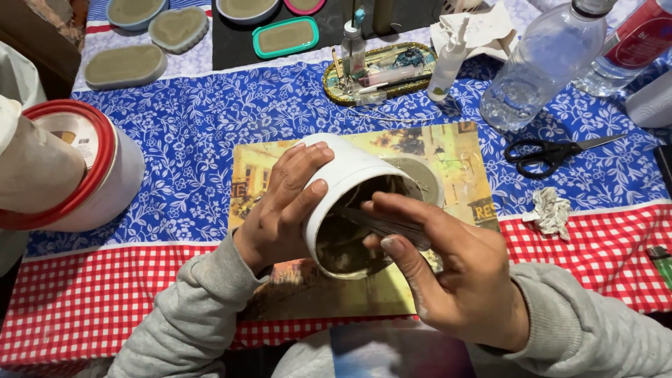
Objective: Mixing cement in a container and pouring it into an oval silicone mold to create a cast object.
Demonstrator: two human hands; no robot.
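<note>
Left hand (283, 203) grips tilted white plastic cup (346, 185) with grey-brown paste, above picture placemat (448, 157) on desk. Right hand (448, 273) fingers closed on thin metal spatula (381, 224) reaching inside.

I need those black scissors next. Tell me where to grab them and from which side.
Take the black scissors by the handle loops, which point left toward the picture mat. Come from the left or from above: the closed blades point right, toward the bottles, and the pair lies flat on the floral cloth with bare cloth around the loops. The right hand is probably nearer.
</note>
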